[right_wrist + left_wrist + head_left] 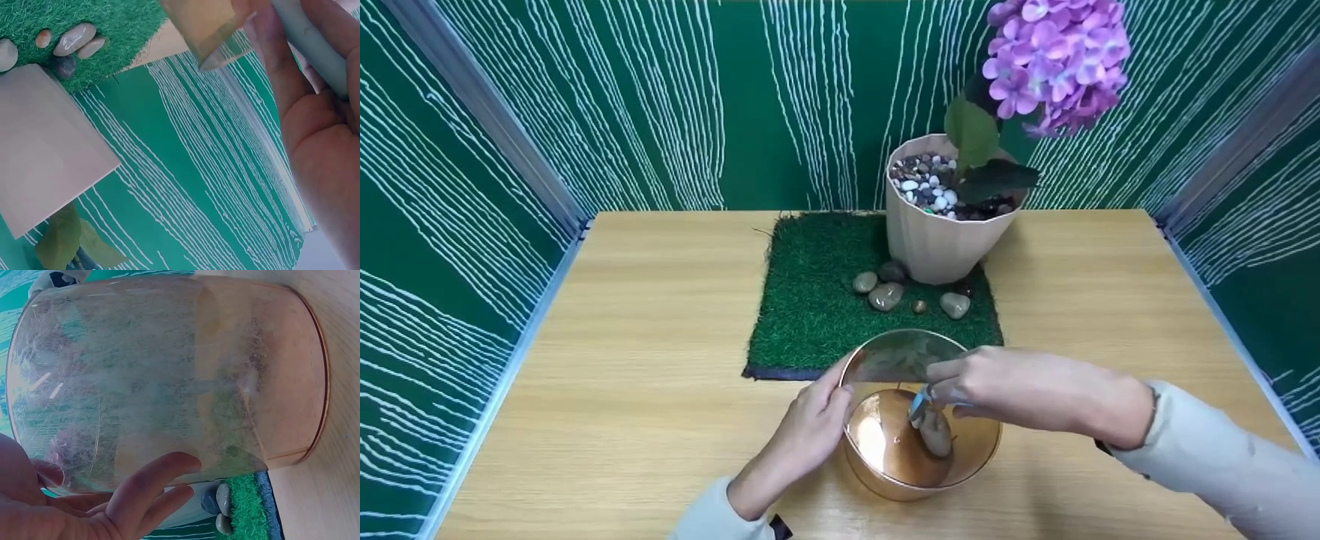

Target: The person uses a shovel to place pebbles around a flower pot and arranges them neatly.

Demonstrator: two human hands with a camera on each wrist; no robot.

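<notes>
A see-through amber plastic tub (885,480) stands tilted on the wooden table. My left hand (810,424) grips its rim at the left, thumb at the edge and fingers along the outside. In the left wrist view, whitish streaks cover much of the tub's wall (140,382). Over the opening, my right hand (1012,386) holds a tool with a pale blue handle (306,42); its light blue part (918,403) points into the tub. Beside it inside the tub shows a pale oval shape (936,433), which I cannot identify.
Behind the tub lies a green artificial grass mat (810,300) with several smooth stones (887,297). A beige pot (941,244) on it holds pebbles and a purple hydrangea (1057,67). Green walls (742,105) with white streaks bound the table (645,315) at the back and sides.
</notes>
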